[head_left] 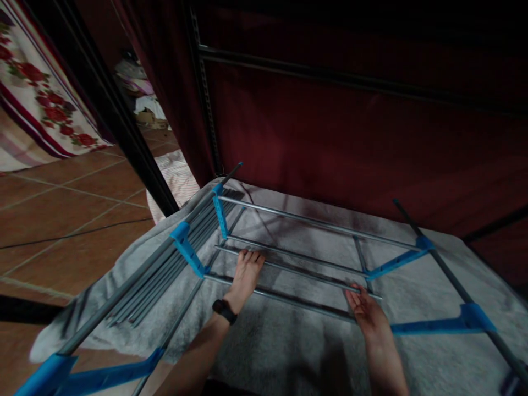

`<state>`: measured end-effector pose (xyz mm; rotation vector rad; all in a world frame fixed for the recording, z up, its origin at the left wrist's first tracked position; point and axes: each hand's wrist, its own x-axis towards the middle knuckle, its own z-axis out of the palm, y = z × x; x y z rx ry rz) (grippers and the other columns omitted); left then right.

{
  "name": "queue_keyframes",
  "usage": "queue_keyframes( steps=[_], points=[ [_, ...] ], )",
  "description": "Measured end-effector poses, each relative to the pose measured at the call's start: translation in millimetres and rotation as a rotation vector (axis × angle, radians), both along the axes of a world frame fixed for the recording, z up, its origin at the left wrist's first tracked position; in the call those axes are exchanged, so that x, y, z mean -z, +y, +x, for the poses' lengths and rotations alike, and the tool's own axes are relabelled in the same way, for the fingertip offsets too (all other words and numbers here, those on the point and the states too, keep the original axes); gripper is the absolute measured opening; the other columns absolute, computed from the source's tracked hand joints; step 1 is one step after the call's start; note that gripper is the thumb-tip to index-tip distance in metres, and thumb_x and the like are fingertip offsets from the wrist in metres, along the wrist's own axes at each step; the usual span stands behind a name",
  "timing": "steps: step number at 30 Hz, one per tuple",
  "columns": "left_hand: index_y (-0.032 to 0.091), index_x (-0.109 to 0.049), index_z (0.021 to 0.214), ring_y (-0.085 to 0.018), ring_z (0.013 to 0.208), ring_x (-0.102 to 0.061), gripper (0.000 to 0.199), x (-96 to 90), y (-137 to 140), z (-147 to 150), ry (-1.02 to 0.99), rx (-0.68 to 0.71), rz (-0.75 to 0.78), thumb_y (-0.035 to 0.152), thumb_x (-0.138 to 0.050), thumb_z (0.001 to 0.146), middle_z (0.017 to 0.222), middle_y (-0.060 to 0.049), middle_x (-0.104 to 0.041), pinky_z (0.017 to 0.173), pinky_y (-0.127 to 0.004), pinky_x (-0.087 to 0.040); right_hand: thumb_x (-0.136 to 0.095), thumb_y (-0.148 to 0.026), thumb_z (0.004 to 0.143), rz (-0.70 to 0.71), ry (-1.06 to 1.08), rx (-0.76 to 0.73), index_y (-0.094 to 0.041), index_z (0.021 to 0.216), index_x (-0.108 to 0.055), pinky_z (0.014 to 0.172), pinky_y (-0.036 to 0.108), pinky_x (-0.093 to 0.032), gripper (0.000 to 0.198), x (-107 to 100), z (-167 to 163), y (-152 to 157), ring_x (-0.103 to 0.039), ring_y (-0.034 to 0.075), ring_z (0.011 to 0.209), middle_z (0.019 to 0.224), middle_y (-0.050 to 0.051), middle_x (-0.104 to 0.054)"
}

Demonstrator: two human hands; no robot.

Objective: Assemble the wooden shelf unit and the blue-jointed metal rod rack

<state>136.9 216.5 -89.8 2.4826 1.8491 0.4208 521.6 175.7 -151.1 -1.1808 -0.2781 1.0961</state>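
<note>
A loose grey metal tube (305,270) runs crosswise between my hands, inside a partly built rack of grey tubes and blue plastic brackets. My left hand (248,269) wraps its fingers over the tube near its left end. Close to the right end, my right hand (365,309) holds it from below, thumb and fingers around it. Both tube ends are free of the brackets. Nearby are the left blue bracket (190,250) and the right blue bracket (398,264). Another fitted crossbar (297,300) passes in front of the held tube, partly behind my hands.
Several loose tubes (173,264) lie side by side on the grey blanket (289,352) at left. A black metal post (136,148) rises at the left corner. Dark red cloth (330,143) hangs behind. Tiled floor (82,220) shows at left, with a thin cable across it.
</note>
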Motion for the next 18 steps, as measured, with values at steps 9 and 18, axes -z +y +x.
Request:
queue_keyframes(
  steps=[9, 18],
  points=[
    [0.019, -0.069, 0.111, -0.029, 0.108, -0.055, 0.037, 1.4, -6, -9, 0.048, -0.236, 0.089, 0.009, -0.040, 0.090, 0.112, -0.013, -0.065, 0.099, -0.045, -0.039, -0.059, -0.016, 0.083, -0.167, 0.120, -0.041, -0.022, 0.071, -0.066, 0.079, 0.036, -0.061, 0.015, 8, 11, 20, -0.071, 0.015, 0.077, 0.080, 0.002, -0.070],
    [0.016, -0.068, 0.113, -0.029, 0.097, -0.062, 0.036, 5.4, -7, -9, 0.058, -0.328, -0.025, 0.011, -0.040, 0.091, 0.099, -0.014, -0.071, 0.089, -0.044, -0.043, -0.059, -0.007, 0.081, -0.112, 0.191, 0.049, -0.019, 0.080, -0.065, 0.078, 0.027, -0.060, 0.013, 20, 9, 24, -0.070, 0.011, 0.083, 0.087, -0.001, -0.069]
  ],
)
